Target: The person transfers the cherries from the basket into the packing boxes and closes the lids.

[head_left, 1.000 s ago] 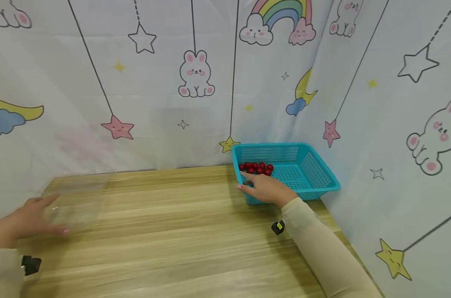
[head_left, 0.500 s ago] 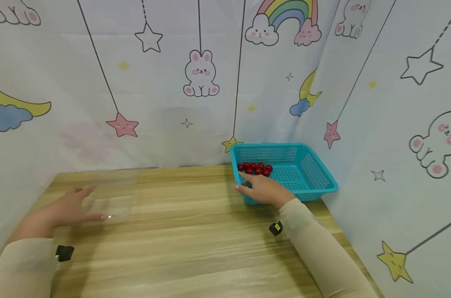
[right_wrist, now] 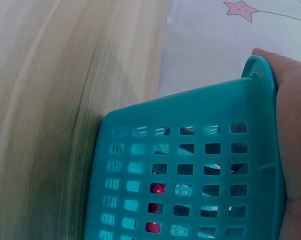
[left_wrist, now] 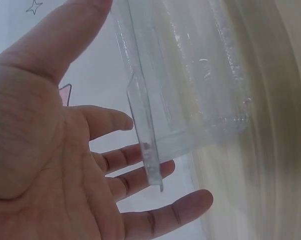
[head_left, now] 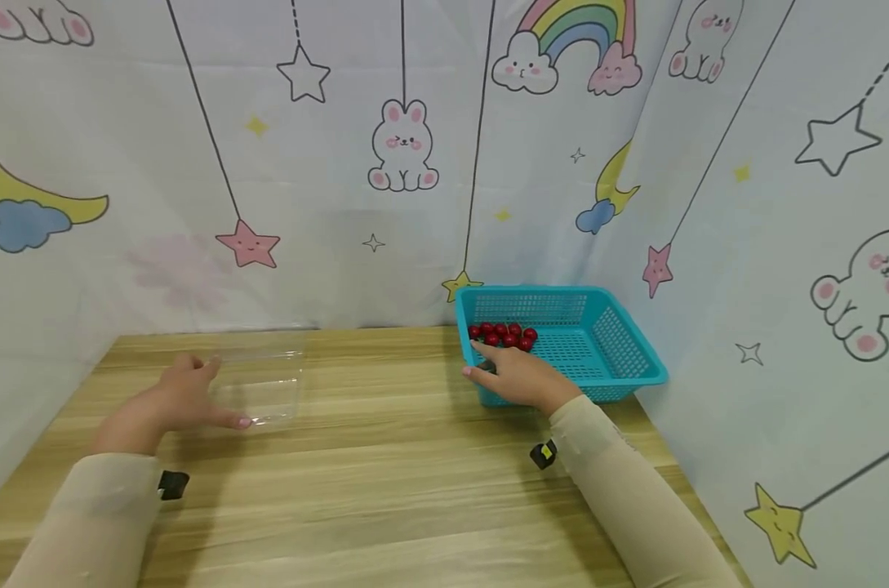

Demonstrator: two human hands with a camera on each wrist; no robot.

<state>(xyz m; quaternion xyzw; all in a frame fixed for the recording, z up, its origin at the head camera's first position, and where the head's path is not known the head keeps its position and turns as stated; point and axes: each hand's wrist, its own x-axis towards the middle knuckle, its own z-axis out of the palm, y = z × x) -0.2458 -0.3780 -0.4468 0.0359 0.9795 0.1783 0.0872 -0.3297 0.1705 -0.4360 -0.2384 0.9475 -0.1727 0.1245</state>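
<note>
A clear plastic box [head_left: 268, 394] stands on the left part of the table. My left hand [head_left: 181, 400] touches its left side, thumb and fingers spread apart along the edge. In the left wrist view the fingers [left_wrist: 135, 180] lie loosely by the thin clear rim [left_wrist: 143, 110]. On the right sits a turquoise basket [head_left: 638, 347] with pierced walls. My right hand [head_left: 521, 376] rests on the rim at its front left corner, index finger and thumb extended. Several small round red fruits [head_left: 513, 330], cherry-like, lie inside at the left; my hand hides some of that corner.
The wood-grain table [head_left: 371, 482] runs between box and basket. Behind and to the right hangs a white printed cloth [head_left: 326, 188] with bunnies and stars, close to the basket's far side. Small black wrist cameras sit on both sleeves.
My left hand and the clear box have moved right, toward the middle of the table. My right hand stays at the basket, and the head view has shifted slightly.
</note>
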